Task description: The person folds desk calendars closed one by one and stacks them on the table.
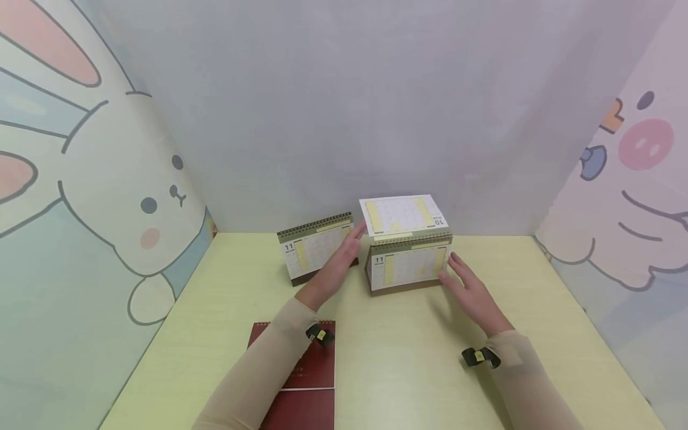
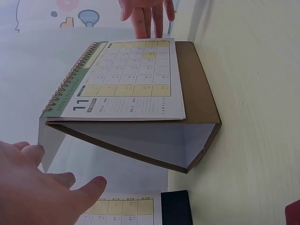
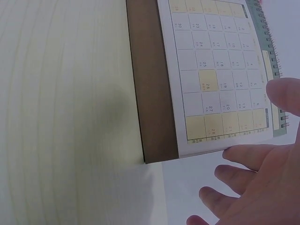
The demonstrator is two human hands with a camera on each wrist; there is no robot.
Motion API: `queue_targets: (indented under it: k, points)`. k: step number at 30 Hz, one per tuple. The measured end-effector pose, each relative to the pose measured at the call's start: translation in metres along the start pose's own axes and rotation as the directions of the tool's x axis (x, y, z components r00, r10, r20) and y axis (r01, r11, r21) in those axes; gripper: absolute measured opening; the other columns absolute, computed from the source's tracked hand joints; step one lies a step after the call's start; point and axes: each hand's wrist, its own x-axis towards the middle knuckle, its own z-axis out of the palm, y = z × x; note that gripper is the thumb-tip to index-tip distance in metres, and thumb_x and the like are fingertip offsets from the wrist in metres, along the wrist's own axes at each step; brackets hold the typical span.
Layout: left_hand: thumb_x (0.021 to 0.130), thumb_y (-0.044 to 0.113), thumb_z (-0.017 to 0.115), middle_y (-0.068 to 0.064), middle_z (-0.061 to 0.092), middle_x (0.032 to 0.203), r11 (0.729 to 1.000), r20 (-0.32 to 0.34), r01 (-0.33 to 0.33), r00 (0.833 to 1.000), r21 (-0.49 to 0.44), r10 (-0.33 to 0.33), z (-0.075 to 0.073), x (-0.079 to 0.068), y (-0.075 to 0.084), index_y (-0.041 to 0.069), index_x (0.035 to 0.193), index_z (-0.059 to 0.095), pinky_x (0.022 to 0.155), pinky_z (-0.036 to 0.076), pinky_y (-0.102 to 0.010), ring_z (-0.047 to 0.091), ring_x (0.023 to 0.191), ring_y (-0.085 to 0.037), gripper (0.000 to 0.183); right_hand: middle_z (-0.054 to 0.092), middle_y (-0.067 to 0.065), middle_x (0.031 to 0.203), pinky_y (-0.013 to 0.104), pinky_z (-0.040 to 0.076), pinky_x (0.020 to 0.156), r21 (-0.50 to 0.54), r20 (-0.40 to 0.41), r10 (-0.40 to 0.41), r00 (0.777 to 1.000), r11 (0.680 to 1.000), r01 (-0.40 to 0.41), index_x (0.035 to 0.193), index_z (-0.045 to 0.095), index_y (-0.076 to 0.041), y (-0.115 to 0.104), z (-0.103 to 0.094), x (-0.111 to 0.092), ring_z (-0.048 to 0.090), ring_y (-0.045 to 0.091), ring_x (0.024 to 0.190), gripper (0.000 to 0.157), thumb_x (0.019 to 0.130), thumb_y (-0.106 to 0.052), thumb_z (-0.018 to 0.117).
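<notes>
R fingers (image 3: 248, 155) at cal. (image 1: 411, 266) R edge, tbl. (image 1: 532, 283) room beyond.

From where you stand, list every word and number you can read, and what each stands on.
"11": right calendar.
"10", upside down: its upper page.
"11": left calendar.
"23", "24", "25", "26", "27", "28", "30": right calendar's dates, seen from the right wrist.
Too small or blurred: the lettering on the red cover and the calendars' remaining small print.
</notes>
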Motion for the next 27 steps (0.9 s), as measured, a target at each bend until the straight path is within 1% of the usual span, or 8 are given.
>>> queue_targets:
  k: [5, 10, 17, 22, 27]
  points:
    - [0.129, 0.053, 0.018, 0.004, 0.009, 0.202, 1.000, -0.005, 0.011, 1.000, 0.013, -0.011, 0.000, -0.001, 0.004, 0.027, 0.193, 0.007, 0.153, 0.008, -0.066, 0.003, 0.190, -0.024, 0.069, 0.005, 0.020, 0.201, 0.084, 0.015, 0.145, 0.005, 0.006, 0.005, 1.000, 1.000, -0.005, 0.187, 0.024, -0.001, 0.000, 0.000, 0.000, 0.007, 0.058, 0.185, 0.086, 0.125, -0.053, 0.054]
    - [0.129, 0.050, 0.019, 0.005, 0.009, 0.202, 1.000, -0.004, 0.001, 1.000, 0.019, -0.001, 0.000, -0.002, 0.007, 0.029, 0.193, 0.007, 0.153, 0.007, -0.067, 0.002, 0.190, -0.025, 0.068, 0.005, 0.021, 0.201, 0.084, 0.014, 0.145, 0.006, 0.010, 0.012, 1.000, 1.000, -0.012, 0.188, 0.023, -0.002, -0.001, 0.000, 0.000, 0.006, 0.058, 0.185, 0.087, 0.125, -0.054, 0.053]
    - [0.129, 0.051, 0.022, 0.007, 0.010, 0.202, 1.000, -0.008, 0.004, 1.000, 0.030, -0.004, 0.001, -0.004, 0.008, 0.032, 0.192, 0.008, 0.153, 0.006, -0.068, 0.003, 0.190, -0.025, 0.067, 0.004, 0.020, 0.201, 0.086, 0.015, 0.143, -0.003, 0.015, 0.023, 1.000, 1.000, -0.023, 0.188, 0.021, -0.004, 0.000, -0.002, 0.002, 0.006, 0.059, 0.184, 0.089, 0.124, -0.058, 0.052]
    - [0.129, 0.051, 0.021, 0.007, 0.010, 0.202, 0.999, -0.002, -0.006, 1.000, 0.047, 0.006, 0.001, -0.005, 0.009, 0.033, 0.192, 0.007, 0.153, 0.007, -0.069, 0.003, 0.190, -0.025, 0.067, 0.003, 0.020, 0.201, 0.086, 0.015, 0.143, 0.002, 0.016, 0.023, 1.000, 1.000, -0.023, 0.188, 0.021, -0.004, 0.000, -0.002, 0.002, 0.006, 0.059, 0.184, 0.089, 0.125, -0.057, 0.052]
    - [0.130, 0.047, 0.021, 0.006, 0.009, 0.202, 0.998, 0.008, -0.010, 1.000, 0.062, 0.009, 0.001, -0.006, 0.012, 0.032, 0.192, 0.006, 0.153, 0.007, -0.068, 0.003, 0.190, -0.025, 0.066, 0.003, 0.021, 0.201, 0.086, 0.014, 0.144, 0.001, 0.018, 0.026, 1.000, 1.000, -0.026, 0.188, 0.021, -0.003, 0.000, -0.002, 0.002, 0.005, 0.059, 0.184, 0.088, 0.125, -0.057, 0.052]
